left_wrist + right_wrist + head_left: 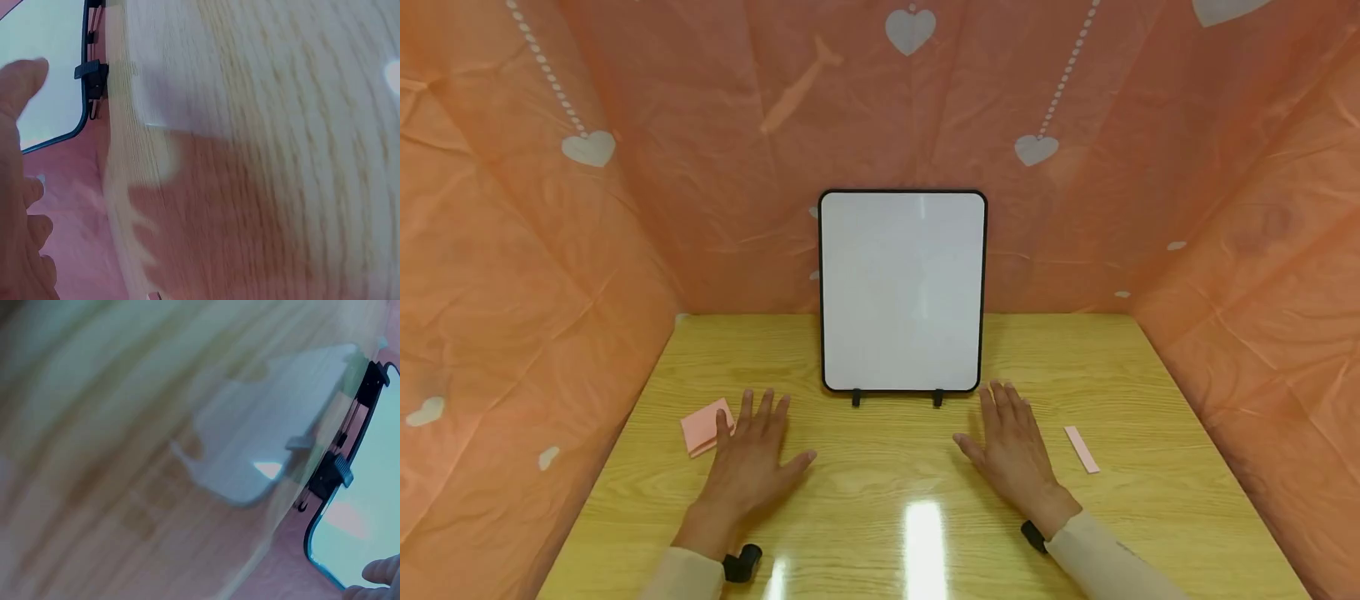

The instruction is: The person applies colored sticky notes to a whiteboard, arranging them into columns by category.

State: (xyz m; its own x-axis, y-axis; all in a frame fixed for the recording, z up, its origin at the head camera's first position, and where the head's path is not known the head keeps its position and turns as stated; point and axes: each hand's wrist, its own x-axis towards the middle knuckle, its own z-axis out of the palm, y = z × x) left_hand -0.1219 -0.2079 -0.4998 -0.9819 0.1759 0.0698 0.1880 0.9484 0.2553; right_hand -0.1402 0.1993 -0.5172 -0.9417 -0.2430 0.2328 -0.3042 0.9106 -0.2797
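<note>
Listing from the near edge of the counter (865,533) to the far: two pale sleeves (1093,557), one entering at each near corner, with a dark wrist device (742,563) at the left cuff and a similar one at the right. Left hand (748,467), palm down, in the left half of the counter; fingers straight and spread, thumb stretched toward the middle, nothing held. Right hand (1017,462), palm down, in the right half; fingers straight and slightly parted, thumb out to the side, nothing held. Whether either palm rests on the counter cannot be told. Pink strip (1082,450), flat, between the right hand and the counter's right edge, beside the fingers and apart from them; long axis slanting from the far edge toward the near right corner; right hand nearer. Folded pink paper (702,425), between the left hand and the counter's left edge, its right end farther off; left hand nearer, the little finger crossing its inner side in the head view, contact uncertain. White board (902,292), black-framed, upright on small black feet (856,397) toward the far edge, midway between the hands; right fingertips pointing at its lower right corner. Pink backdrop (700,208) with white hearts, behind the far edge.
</note>
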